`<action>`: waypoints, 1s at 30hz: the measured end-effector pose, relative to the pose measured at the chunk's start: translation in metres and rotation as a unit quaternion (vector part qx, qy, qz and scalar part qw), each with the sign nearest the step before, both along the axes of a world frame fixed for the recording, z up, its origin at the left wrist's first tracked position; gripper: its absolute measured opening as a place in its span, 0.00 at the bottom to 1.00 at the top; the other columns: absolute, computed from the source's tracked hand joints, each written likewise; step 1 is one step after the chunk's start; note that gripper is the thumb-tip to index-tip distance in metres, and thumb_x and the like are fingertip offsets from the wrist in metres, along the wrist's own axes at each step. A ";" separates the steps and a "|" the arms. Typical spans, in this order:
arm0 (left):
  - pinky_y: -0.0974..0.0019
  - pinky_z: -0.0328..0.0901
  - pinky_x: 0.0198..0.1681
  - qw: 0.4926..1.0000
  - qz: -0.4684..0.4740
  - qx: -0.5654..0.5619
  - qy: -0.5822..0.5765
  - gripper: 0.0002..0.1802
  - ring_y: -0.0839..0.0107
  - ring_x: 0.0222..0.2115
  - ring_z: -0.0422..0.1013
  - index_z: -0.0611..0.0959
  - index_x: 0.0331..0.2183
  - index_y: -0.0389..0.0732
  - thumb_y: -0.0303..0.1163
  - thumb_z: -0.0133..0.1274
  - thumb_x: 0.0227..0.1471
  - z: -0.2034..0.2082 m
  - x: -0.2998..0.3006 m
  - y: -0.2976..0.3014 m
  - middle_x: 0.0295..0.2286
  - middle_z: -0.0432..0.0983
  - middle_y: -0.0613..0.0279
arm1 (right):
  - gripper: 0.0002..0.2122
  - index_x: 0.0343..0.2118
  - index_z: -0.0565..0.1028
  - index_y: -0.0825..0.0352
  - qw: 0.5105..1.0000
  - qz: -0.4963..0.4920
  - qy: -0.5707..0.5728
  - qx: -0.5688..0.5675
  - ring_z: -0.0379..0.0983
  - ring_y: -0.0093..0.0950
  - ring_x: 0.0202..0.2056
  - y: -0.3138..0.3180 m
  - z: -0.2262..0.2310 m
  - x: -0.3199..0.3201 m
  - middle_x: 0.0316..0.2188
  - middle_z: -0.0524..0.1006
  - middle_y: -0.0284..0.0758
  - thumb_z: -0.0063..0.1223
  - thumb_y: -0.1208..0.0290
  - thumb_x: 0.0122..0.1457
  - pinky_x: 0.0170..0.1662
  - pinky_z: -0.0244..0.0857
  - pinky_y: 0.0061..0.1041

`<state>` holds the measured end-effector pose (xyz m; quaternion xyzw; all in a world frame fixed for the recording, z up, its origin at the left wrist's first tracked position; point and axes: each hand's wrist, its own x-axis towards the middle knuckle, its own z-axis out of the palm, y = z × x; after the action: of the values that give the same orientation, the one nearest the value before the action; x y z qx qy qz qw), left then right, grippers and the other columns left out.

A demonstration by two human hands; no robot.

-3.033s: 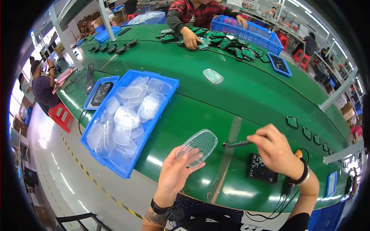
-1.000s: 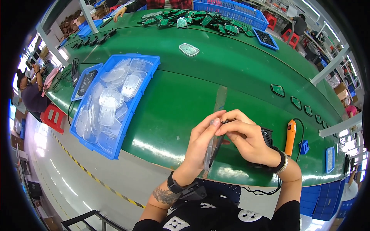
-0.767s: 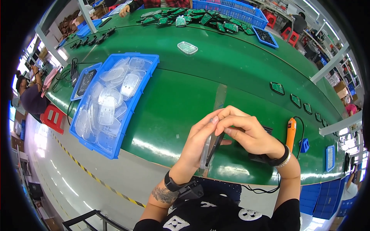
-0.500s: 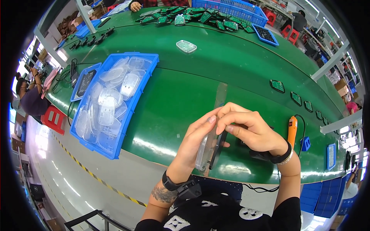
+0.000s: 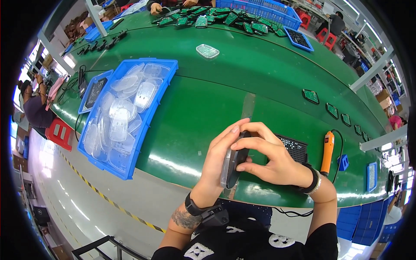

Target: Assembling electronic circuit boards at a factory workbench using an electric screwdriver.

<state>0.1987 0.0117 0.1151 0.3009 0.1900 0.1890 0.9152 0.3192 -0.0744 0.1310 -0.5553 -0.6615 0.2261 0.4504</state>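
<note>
My left hand (image 5: 212,169) is wrapped around the outer side of a clear plastic cover (image 5: 225,171) held on edge above the bench. Against that cover lies a black plastic casing (image 5: 235,167), with no gap showing between the two. My right hand (image 5: 275,158) grips the casing from the right, its fingers over the top end and its thumb on the black face. Both hands are closed on this one assembly. The inside of the assembly is hidden.
A blue bin (image 5: 152,116) of clear covers stands left. Right of my hands are a black perforated tray (image 5: 296,150), an orange electric screwdriver (image 5: 328,151) and a blue holder (image 5: 343,162). Circuit boards (image 5: 310,96) line the right; more are piled far back near a co-worker's hands (image 5: 156,8).
The clear cover and black casing, separated by a gap before, are now pressed together. My right hand has shifted lower, uncovering the perforated tray. A co-worker's second hand has appeared at the pile.
</note>
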 end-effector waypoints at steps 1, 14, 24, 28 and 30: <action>0.76 0.65 0.26 0.999 0.037 0.035 0.006 0.22 0.77 0.24 0.68 0.69 0.48 0.35 0.40 0.41 0.56 0.002 0.001 -0.002 0.30 0.71 0.63 | 0.18 0.41 0.72 0.65 1.000 0.000 -0.011 0.007 0.63 0.35 0.48 -0.001 -0.002 0.000 0.47 0.63 0.42 0.59 0.80 0.44 0.49 0.60 0.30; 0.73 0.62 0.37 0.882 0.373 0.254 0.136 0.19 0.77 0.32 0.66 0.73 0.43 0.32 0.37 0.44 0.57 -0.044 0.032 0.009 0.33 0.69 0.62 | 0.26 0.52 0.64 0.68 0.980 -0.075 0.160 -0.097 0.70 0.35 0.45 -0.015 -0.020 -0.043 0.52 0.63 0.46 0.56 0.82 0.47 0.46 0.67 0.29; 0.66 0.56 0.51 0.849 0.390 0.354 0.054 0.20 0.68 0.46 0.63 0.65 0.50 0.30 0.27 0.40 0.56 -0.033 0.016 -0.004 0.47 0.65 0.53 | 0.21 0.53 0.53 0.69 0.940 -0.097 0.318 -0.075 0.72 0.29 0.38 -0.001 -0.036 -0.021 0.43 0.69 0.46 0.40 0.83 0.56 0.38 0.73 0.27; 0.64 0.56 0.53 0.774 0.416 0.474 0.049 0.23 0.64 0.49 0.62 0.60 0.53 0.29 0.22 0.38 0.55 -0.031 0.011 -0.002 0.50 0.60 0.48 | 0.21 0.53 0.50 0.68 0.917 -0.062 0.390 -0.066 0.72 0.31 0.39 -0.003 -0.029 -0.015 0.44 0.69 0.46 0.38 0.82 0.58 0.37 0.73 0.29; 0.64 0.57 0.52 0.866 0.323 0.383 0.002 0.28 0.62 0.49 0.62 0.55 0.55 0.30 0.28 0.42 0.54 -0.025 0.005 0.000 0.51 0.58 0.44 | 0.21 0.54 0.49 0.68 0.908 -0.053 0.412 -0.056 0.72 0.32 0.39 -0.004 -0.026 -0.007 0.44 0.69 0.46 0.37 0.81 0.58 0.37 0.73 0.30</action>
<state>0.2037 0.0121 0.0904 0.5498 0.1914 0.5310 0.6158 0.3121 -0.0783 0.1047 -0.4716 -0.3726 0.4474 0.6622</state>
